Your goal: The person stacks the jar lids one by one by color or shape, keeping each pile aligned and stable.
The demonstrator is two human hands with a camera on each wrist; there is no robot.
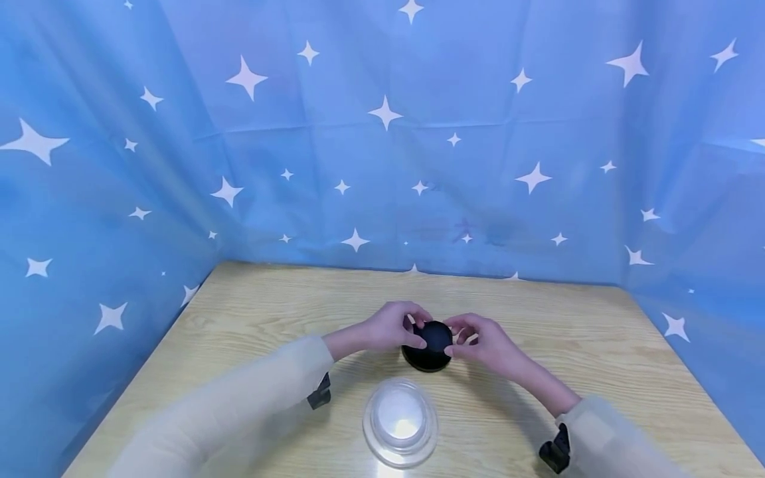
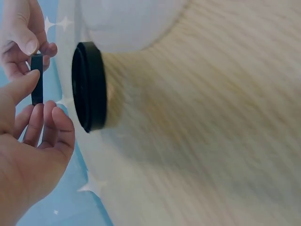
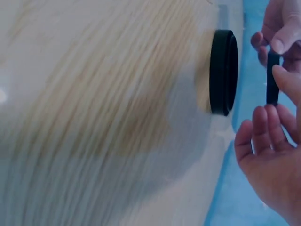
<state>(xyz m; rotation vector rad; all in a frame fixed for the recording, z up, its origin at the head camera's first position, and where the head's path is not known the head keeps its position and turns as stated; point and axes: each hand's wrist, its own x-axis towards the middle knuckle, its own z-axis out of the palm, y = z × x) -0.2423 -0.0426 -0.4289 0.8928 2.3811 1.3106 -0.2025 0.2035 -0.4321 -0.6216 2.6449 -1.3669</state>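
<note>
A small flat black disc (image 1: 439,335) is held up between both hands, its thin edge showing in the wrist views. My left hand (image 1: 391,327) pinches the disc's left side, thumb toward me and fingertips at the far edge. On the opposite side my right hand (image 1: 484,344) pinches it between thumb and fingers. Below the disc, a wider black round shallow piece with a raised rim (image 2: 96,89) lies on the table; in the right wrist view a gap separates this rimmed piece (image 3: 220,73) from the disc (image 3: 273,77).
A clear, whitish round piece with a raised middle and wide rim (image 1: 399,423) sits on the wood-grain table (image 1: 269,299), nearer me than the black pieces. Blue cloth with white stars (image 1: 382,172) hangs behind the table and along its sides.
</note>
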